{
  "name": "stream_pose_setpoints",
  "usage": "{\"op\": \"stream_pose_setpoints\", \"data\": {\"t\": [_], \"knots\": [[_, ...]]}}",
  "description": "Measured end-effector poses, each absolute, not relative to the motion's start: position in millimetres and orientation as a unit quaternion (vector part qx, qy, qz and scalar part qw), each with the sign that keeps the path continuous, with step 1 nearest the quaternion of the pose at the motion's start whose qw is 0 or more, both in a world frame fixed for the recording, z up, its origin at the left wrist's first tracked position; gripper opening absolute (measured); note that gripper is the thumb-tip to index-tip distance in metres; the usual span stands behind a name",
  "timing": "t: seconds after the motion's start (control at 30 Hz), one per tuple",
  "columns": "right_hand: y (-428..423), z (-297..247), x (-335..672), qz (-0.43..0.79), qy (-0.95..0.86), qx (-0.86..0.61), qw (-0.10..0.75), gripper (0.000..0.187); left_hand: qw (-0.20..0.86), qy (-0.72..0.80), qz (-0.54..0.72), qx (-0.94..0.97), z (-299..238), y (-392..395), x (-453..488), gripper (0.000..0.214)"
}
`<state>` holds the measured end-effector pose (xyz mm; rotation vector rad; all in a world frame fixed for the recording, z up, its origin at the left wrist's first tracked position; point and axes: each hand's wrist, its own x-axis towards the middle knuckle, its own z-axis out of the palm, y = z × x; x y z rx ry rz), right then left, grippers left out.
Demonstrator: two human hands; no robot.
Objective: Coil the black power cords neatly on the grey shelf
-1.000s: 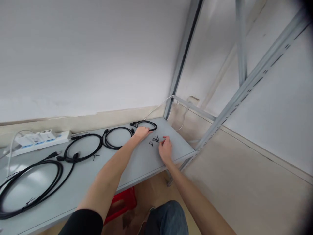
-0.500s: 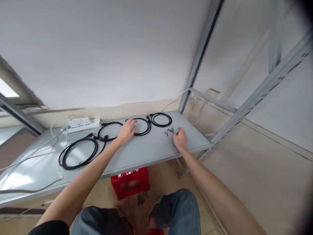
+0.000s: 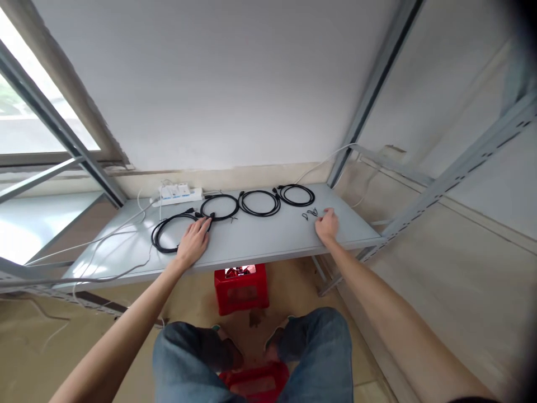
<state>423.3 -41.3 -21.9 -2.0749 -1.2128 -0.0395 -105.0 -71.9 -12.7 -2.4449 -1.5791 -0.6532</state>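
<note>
Left hand (image 3: 194,242) has shifted leftward, partly hiding the leftmost coiled cable (image 3: 164,249).

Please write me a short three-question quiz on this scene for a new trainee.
1. How many coiled black cables lie on the table?
2. True or false: the person's left hand is nearer the small black ties than the right hand.
3. Which of these sits along the table's back, by the wall? A) a desk lamp; B) a white power strip; C) a keyboard.

Key: 1. Four. 2. False; the right hand is nearer. 3. B.
</note>
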Motion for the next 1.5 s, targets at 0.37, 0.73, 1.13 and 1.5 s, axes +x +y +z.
{"op": "stream_pose_setpoints", "data": {"t": [0.37,0.73,1.13,1.5], "knots": [[-44,-20,421,-0.027,-0.477,-0.800,0.364,0.042,0.079,-0.534,-0.223,-0.812,-12,-81,-103,0.071],[-40,-20,421,-0.027,-0.477,-0.814,0.330,0.040,0.077,-0.547,-0.218,-0.805,-10,-90,-102,0.067],[-39,-22,423,-0.034,-0.476,-0.774,0.417,0.050,0.038,-0.531,-0.226,-0.815,-3,-75,-5,0.089],[-63,-12,387,-0.036,-0.702,-0.609,0.368,0.049,0.082,-0.561,-0.240,-0.788,-17,-45,-13,0.054]]}}
